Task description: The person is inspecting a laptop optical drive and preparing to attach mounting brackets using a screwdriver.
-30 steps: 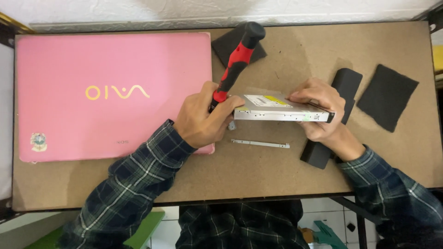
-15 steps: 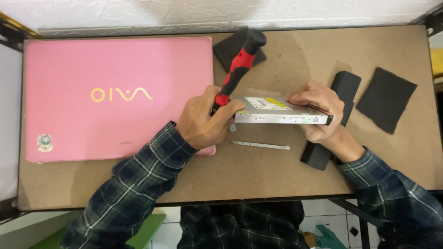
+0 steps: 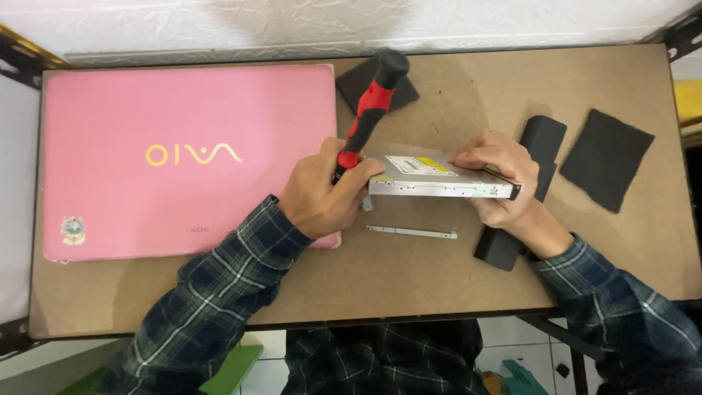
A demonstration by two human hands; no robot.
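My left hand (image 3: 322, 192) grips a red and black screwdriver (image 3: 371, 102) near its tip, which meets the left end of a slim silver optical drive (image 3: 431, 178). The handle slants up and away from me. My right hand (image 3: 503, 179) holds the drive's right end, tilted on its long edge just above the table. A thin metal bracket strip (image 3: 412, 232) lies on the table just below the drive, and a tiny metal piece (image 3: 368, 204) sits by my left thumb.
A closed pink laptop (image 3: 175, 157) fills the left of the brown table (image 3: 409, 285). A long black battery (image 3: 523, 190) lies under my right wrist. Black foam pads rest at the back (image 3: 401, 89) and at the right (image 3: 607, 159). A wall runs behind.
Both hands and the drive stay in nearly the same place. The screwdriver handle has tilted slightly, and the view has shifted a little.
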